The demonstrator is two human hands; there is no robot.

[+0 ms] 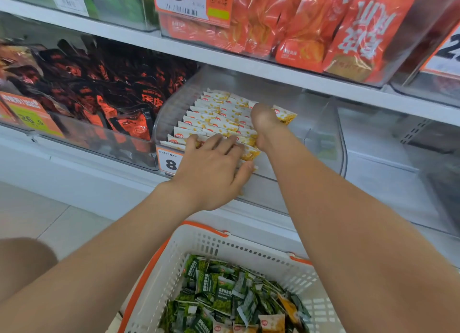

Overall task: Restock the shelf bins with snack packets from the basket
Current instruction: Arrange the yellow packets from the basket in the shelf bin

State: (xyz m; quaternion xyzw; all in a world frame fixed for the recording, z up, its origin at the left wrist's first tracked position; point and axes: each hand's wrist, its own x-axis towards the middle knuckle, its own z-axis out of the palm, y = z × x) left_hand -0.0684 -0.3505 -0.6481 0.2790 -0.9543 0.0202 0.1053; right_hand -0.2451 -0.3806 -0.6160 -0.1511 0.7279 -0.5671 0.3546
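Where clear bins (321, 133) line white shelves (224, 56), pale tiled floor (37, 220) below.

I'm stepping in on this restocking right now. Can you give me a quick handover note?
Left hand: flat, pressing the front white-and-yellow snack packets in the clear plastic shelf bin.
Right hand: grips a single white-and-yellow packet farther back.
Done: rows fill the bin's left part.
To do: its right part is bare; the white plastic basket holds mostly green packets.
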